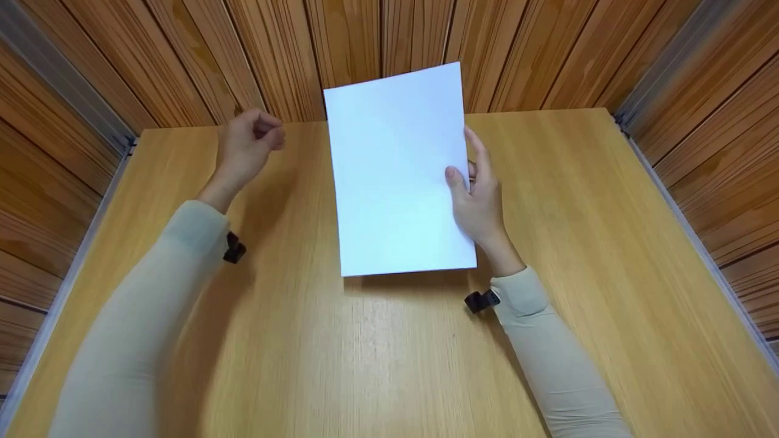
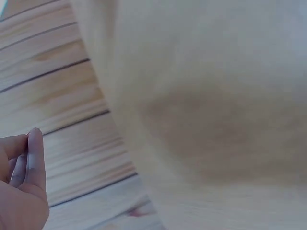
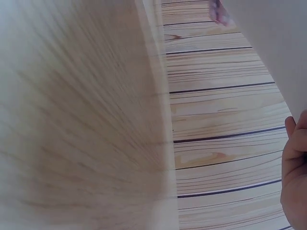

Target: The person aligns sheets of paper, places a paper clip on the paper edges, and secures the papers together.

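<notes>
In the head view my right hand [image 1: 481, 201] grips a blank white sheet of paper [image 1: 395, 176] by its right edge, thumb on the front and fingers behind. The sheet is held up at a tilt over the table, its top edge overlapping the back wall. From the right wrist, the paper [image 3: 278, 43] slants down to the curled fingers of the right hand [image 3: 295, 177]. My left hand [image 1: 246, 143] is raised to the left of the sheet, apart from it. Its fingers curl in toward the thumb; the left hand [image 2: 24, 182] shows nothing between them.
A light wooden table [image 1: 292, 365] lies below both hands. Wood-plank panels [image 1: 274, 55] stand at the back and on both sides, with metal rails [image 1: 700, 237] along the table's sides. A small black device [image 1: 482, 300] sits at each wrist.
</notes>
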The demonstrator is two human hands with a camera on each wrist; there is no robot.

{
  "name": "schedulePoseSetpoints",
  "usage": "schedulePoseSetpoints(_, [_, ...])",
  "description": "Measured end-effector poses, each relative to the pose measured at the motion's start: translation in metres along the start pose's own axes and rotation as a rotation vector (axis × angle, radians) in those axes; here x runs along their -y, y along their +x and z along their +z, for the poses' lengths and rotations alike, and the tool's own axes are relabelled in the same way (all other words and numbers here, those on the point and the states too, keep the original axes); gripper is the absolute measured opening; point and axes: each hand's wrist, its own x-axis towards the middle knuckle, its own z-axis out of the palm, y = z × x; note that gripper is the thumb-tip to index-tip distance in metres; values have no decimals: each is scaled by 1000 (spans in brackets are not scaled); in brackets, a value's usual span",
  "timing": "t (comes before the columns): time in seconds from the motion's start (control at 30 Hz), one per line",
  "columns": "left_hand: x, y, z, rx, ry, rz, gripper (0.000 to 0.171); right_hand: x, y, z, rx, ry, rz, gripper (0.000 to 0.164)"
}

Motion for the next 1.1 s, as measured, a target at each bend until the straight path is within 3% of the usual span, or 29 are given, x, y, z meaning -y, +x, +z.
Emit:
schedulePoseSetpoints(0.2, [-27, 6, 2, -17, -47, -2, 18, 0, -3, 7, 5, 10, 7, 64])
schedulePoseSetpoints(0.4, [-49, 9, 1, -20, -188, -43, 19, 1, -5, 11, -7, 28, 14, 64])
schedulePoseSetpoints(0.57, [-62, 11, 2, -22, -283, -17, 19, -1, -6, 13, -10, 35, 0, 62])
schedulePoseSetpoints(0.77, [-72, 14, 2, -18, -365, -46, 15, -1, -6, 15, -4, 32, -27, 62])
schedulePoseSetpoints(0.97, [-76, 16, 4, -2, -477, -22, 13, 0, -6, 17, -5, 18, -53, 61])
schedulePoseSetpoints(1.1, [-80, 17, 5, 7, -472, -24, 12, 1, -6, 18, 1, 24, -47, 62])
